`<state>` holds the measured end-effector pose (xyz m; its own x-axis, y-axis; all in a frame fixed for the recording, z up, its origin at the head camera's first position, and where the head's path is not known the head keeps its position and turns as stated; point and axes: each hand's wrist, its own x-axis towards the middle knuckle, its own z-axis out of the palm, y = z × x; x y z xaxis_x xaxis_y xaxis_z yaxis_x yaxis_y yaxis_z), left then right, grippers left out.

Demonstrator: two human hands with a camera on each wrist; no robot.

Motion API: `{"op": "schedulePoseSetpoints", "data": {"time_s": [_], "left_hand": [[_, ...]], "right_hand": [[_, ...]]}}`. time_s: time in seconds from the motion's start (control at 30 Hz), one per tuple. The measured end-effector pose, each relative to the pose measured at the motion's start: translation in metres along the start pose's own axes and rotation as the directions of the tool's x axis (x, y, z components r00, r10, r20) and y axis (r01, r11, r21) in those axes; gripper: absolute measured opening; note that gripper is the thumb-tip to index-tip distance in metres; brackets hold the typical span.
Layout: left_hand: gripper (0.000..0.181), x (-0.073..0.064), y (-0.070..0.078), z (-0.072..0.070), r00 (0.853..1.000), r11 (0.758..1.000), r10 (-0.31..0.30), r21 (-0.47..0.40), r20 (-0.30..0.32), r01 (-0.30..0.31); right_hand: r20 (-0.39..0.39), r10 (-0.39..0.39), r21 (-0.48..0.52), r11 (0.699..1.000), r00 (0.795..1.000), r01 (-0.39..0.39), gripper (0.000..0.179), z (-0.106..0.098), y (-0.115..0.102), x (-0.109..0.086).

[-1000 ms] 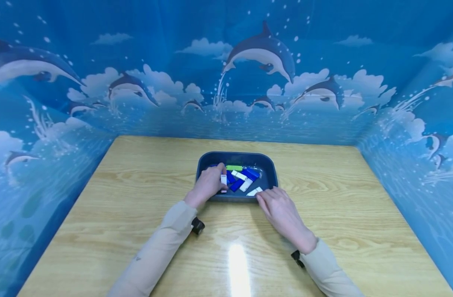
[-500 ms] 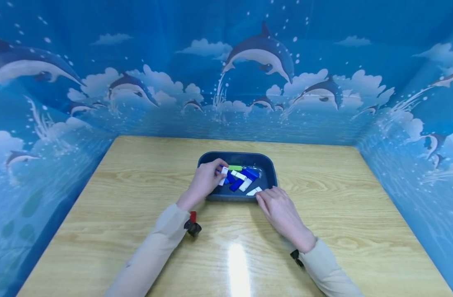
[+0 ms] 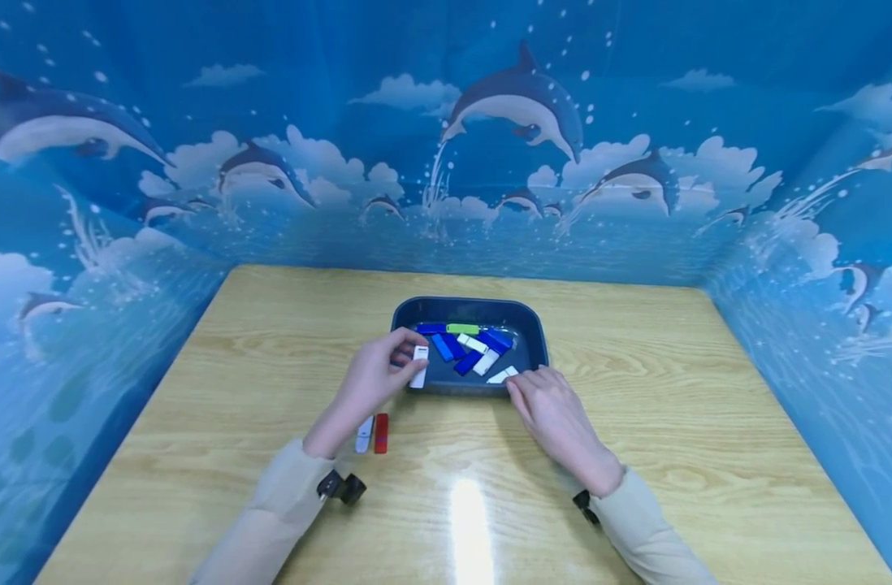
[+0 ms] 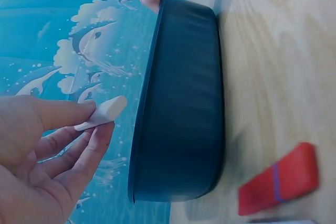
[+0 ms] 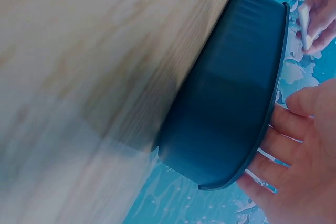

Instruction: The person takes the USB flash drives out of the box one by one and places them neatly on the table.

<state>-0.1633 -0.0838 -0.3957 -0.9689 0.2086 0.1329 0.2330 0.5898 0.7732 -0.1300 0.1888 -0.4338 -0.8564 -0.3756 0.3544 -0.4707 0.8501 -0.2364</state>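
Note:
My left hand (image 3: 369,374) pinches a white USB stick (image 3: 419,367) between thumb and fingers, at the left end of a dark blue bin (image 3: 537,341). In the left wrist view the white stick stands out from the fingertips beside the bin's rim. My right hand (image 3: 559,418) rests with its fingers on the near right rim of the bin; the right wrist view shows the fingertips hidden behind the rim and the thumb apart from it. Inside the bin lie several blue sticks (image 3: 442,348), some white sticks (image 3: 486,362) and a lime green stick (image 3: 462,329).
On the wooden table (image 3: 636,357), near my left wrist, a red stick (image 3: 381,434) lies beside a pale stick (image 3: 364,435). A blue dolphin-print curtain (image 3: 387,97) stands behind the table and along both sides.
My left hand has lifted the white stick out of the pile and moved left with it to the bin's left end. The red and pale sticks have come into view. My right hand has stayed put.

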Motion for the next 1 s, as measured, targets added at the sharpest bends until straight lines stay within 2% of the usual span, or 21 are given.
{"op": "schedulePoseSetpoints", "data": {"time_s": [0.1, 0.27, 0.43, 0.6, 0.7, 0.87, 1.0], "left_hand": [[0.026, -0.011, -0.003, -0.003, 1.000, 1.000, 0.002, -0.006, 0.021, -0.002], [0.022, -0.027, -0.014, -0.002, 0.997, 0.997, 0.021, 0.067, 0.079, -0.026], [0.019, -0.037, -0.026, 0.008, 0.990, 0.994, -0.030, 0.112, 0.140, 0.015], [0.021, -0.039, -0.034, 0.017, 0.984, 0.987, -0.084, 0.149, 0.158, 0.060], [0.021, -0.038, -0.036, 0.019, 0.986, 0.980, -0.068, 0.195, 0.153, 0.037], [0.021, -0.038, -0.039, 0.020, 0.992, 0.955, 0.001, 0.295, 0.125, -0.038], [0.021, -0.039, -0.040, 0.018, 0.992, 0.942, 0.033, 0.327, 0.123, -0.072]], "right_hand": [[0.002, 0.001, -0.001, 1.000, 1.000, -0.001, 0.024, -0.001, 0.000, 0.000], [0.006, 0.003, -0.001, 1.000, 1.000, -0.003, 0.025, -0.001, 0.000, 0.001], [0.008, 0.008, -0.004, 1.000, 1.000, -0.008, 0.026, -0.001, 0.002, 0.001], [0.005, 0.002, -0.002, 1.000, 1.000, -0.002, 0.026, -0.001, 0.002, 0.002], [0.008, -0.004, 0.002, 1.000, 1.000, 0.004, 0.027, -0.001, 0.001, 0.002], [0.010, 0.001, 0.000, 1.000, 1.000, -0.001, 0.027, 0.000, 0.000, 0.002], [0.012, 0.004, 0.001, 1.000, 1.000, -0.004, 0.027, -0.001, 0.000, 0.001]]}}
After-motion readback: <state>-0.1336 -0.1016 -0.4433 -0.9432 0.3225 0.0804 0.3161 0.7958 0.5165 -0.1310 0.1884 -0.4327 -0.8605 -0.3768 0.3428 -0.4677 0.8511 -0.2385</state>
